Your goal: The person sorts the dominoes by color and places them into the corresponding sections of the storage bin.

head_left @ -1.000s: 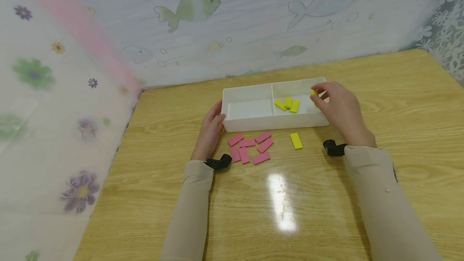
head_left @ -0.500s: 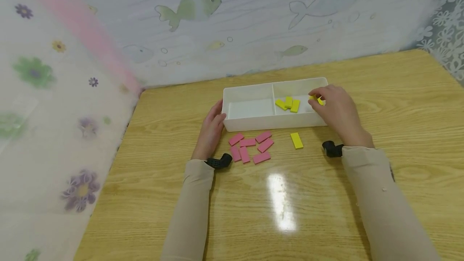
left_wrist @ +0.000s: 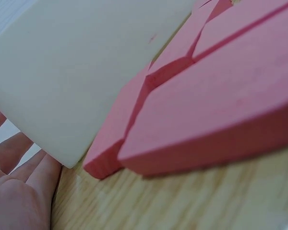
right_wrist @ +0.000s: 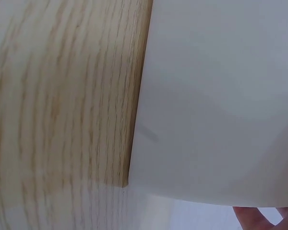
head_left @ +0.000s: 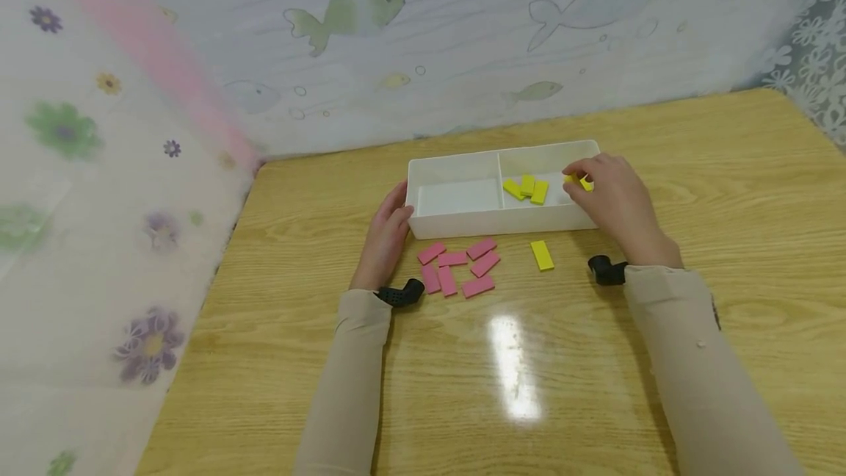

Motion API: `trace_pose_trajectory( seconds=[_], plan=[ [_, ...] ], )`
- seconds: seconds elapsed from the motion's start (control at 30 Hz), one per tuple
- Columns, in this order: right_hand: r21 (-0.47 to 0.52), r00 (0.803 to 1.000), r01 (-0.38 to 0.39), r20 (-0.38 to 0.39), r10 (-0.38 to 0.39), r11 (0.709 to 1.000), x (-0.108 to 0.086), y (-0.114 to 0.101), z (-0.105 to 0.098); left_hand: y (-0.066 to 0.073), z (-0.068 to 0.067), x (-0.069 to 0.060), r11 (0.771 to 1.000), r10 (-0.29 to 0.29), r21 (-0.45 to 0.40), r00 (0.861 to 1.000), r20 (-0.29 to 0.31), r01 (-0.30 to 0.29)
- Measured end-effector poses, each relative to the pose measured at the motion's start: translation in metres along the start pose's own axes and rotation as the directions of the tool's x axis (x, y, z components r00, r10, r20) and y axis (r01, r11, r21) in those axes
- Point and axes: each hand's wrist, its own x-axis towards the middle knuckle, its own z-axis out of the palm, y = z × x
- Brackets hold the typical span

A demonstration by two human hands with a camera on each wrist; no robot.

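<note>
A white two-compartment box (head_left: 463, 225) stands on the wooden table. My left hand (head_left: 383, 241) rests against its left end, thumb at the near corner; the left wrist view shows the fingers (left_wrist: 12, 148) extended behind that end. Over the right compartment, my right hand (head_left: 615, 200) pinches a yellow block (head_left: 586, 184), partly hidden by the fingers. Several yellow blocks (head_left: 540, 192) lie in the same compartment, left of that hand. Only a bit of the fingers (right_wrist: 252, 218) shows past the box wall in the right wrist view.
Several pink blocks (head_left: 447, 281) lie on the table (head_left: 264, 358) before the box's left half. A single yellow block (head_left: 542, 255) lies before the right half. Behind the table hangs a fish-patterned covering (head_left: 463, 57). Black wrist devices (head_left: 403, 294) sit on both wrists.
Over the last second my right hand has dipped slightly down and left into the right compartment with the yellow block. Since half a second ago it has hardly moved. The left hand stays put.
</note>
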Motion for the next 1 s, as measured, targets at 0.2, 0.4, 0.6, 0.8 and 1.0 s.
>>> trace_pose_trajectory(
  seconds=[0.2,0.4,0.6,0.8,1.0],
  plan=[
    [0.017,1.0,-0.008,-0.009,0.008,1.0,0.0,-0.001,0.001,0.0,0.0,-0.001,1.0,-0.003,-0.006,1.0,-0.004,0.003],
    [0.019,1.0,-0.008,-0.005,0.008,1.0,-0.001,-0.001,0.0,0.009,0.005,-0.007,0.999,0.013,0.035,1.0,0.019,-0.014],
    [0.013,1.0,0.0,-0.011,0.0,1.0,0.0,0.0,0.0,0.011,0.007,-0.007,0.999,0.014,0.046,1.0,0.019,-0.015],
    [0.016,1.0,0.004,-0.009,-0.004,1.0,0.0,0.0,-0.001,0.009,0.006,-0.005,0.999,0.014,0.04,1.0,0.013,-0.014],
    [0.085,0.998,-0.015,-0.055,0.019,0.996,0.0,0.002,-0.003,0.011,0.007,-0.006,0.999,0.013,0.037,1.0,0.011,-0.013]
  ],
)
